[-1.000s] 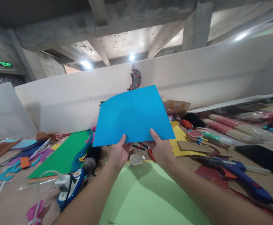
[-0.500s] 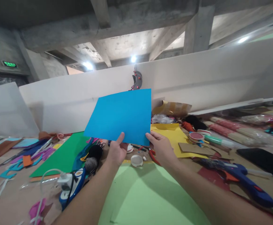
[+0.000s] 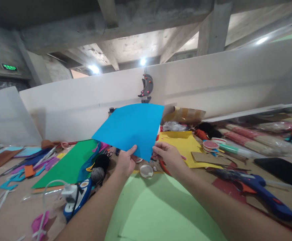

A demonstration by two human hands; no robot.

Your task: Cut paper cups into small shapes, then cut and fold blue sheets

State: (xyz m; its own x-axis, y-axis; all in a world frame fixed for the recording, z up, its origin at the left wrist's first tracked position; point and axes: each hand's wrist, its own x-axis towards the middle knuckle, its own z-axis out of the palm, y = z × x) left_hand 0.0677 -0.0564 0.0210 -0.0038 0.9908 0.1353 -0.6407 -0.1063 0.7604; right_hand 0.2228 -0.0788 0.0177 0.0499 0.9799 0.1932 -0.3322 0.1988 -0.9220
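Note:
A blue sheet of craft paper (image 3: 132, 125) is held up over the table, bowed slightly, its lower edge toward me. My left hand (image 3: 125, 160) pinches that edge near the middle, thumb on top and fingers beneath. At the lower right corner, my right hand (image 3: 167, 155) grips the sheet between thumb and fingertips. Below both hands lies a light green sheet (image 3: 158, 207) with a small round clear-white lid (image 3: 146, 171) at its far edge. Red-orange handles (image 3: 164, 167) show partly behind my right hand.
On the left are a green sheet (image 3: 63, 164), a grey yarn ball (image 3: 97, 175) and a blue-white power strip (image 3: 78, 201). To the right lie a yellow sheet (image 3: 178, 147), a blue glue gun (image 3: 263, 190) and a black phone-like slab (image 3: 281, 170). White boards (image 3: 85, 113) stand behind.
The blue sheet has tipped flatter and lower, its far edge dropping and its right corner swinging inward. My right hand has moved slightly left with it; more of the grey crescent ornament shows.

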